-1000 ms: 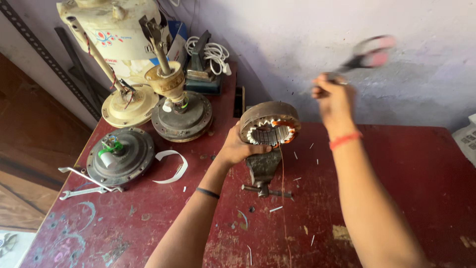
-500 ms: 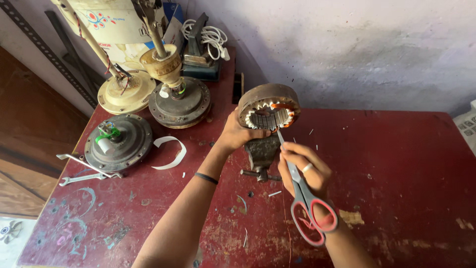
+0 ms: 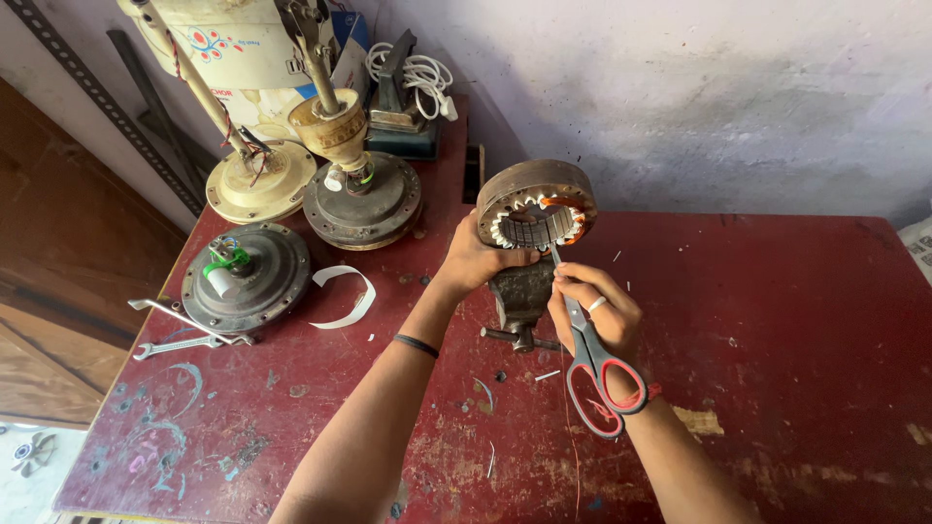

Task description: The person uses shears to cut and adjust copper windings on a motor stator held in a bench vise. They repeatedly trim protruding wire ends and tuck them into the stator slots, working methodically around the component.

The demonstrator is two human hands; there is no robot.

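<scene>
Red and scuffed, the workbench carries a dark motor housing and a spanner at its left edge, unmoved since a moment ago. Your left hand still wraps its fingers around the rim of the stator, which sits upright atop the small vise. Your right hand, raised high a second ago, now pinches the scissors near the pivot, blade tip touching the windings.
</scene>
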